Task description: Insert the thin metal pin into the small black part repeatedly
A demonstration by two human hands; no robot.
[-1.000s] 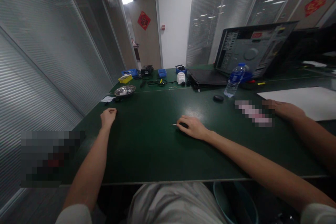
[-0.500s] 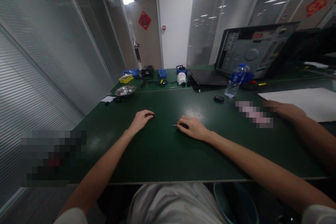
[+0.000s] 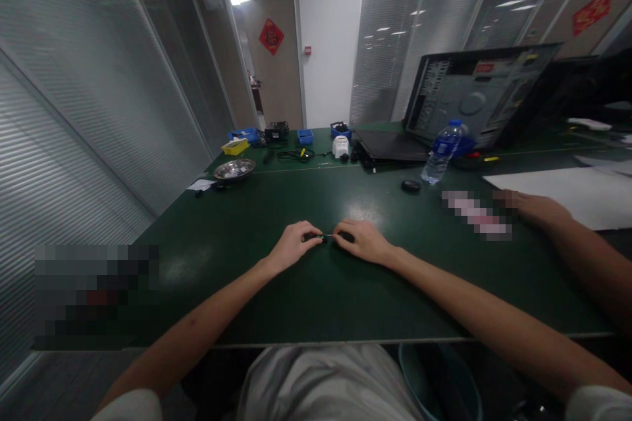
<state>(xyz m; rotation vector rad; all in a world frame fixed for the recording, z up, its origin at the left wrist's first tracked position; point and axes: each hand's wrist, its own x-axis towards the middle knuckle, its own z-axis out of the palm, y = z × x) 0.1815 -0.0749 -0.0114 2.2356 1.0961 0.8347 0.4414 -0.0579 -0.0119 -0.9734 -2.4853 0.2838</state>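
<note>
two hands meet over a green tabletop [image 3: 306, 302]: the left hand [image 3: 292, 247] and right hand [image 3: 363, 241] each pinch an end of a small dark tool [image 3: 326, 237], its thin metal tip lying between their fingers, low on the surface. fingers of both hands are closed on it. it looks light, stiff and narrow, likely to slip or roll, best held by the thicker dark ends. another person's hand [image 3: 536, 208] rests well to the right, a water bottle [image 3: 441, 151] beyond.
</note>
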